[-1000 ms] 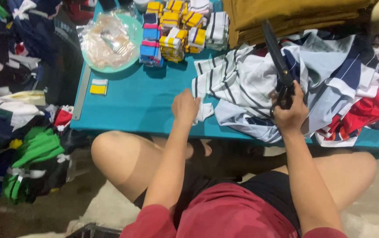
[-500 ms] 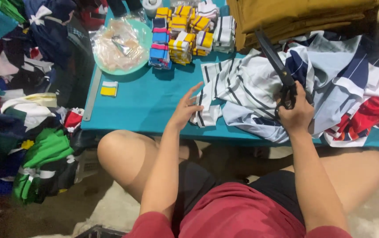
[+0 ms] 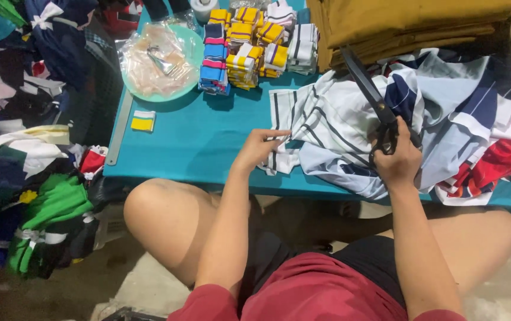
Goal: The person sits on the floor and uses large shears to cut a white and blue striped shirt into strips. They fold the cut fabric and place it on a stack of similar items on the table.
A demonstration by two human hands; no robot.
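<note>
Black scissors are gripped closed-fisted by the right hand; the left hand, open-fingered, touches the soft, limp striped fabric at its edge.

A low table with a flat teal top fills the upper middle of the view, its near edge running left to right. Below it lies a bare grey concrete floor, rough and dusty. Along the table's left edge, heaps of mixed coloured garments cover the floor. The light is even and soft, casting faint shadows.
</note>
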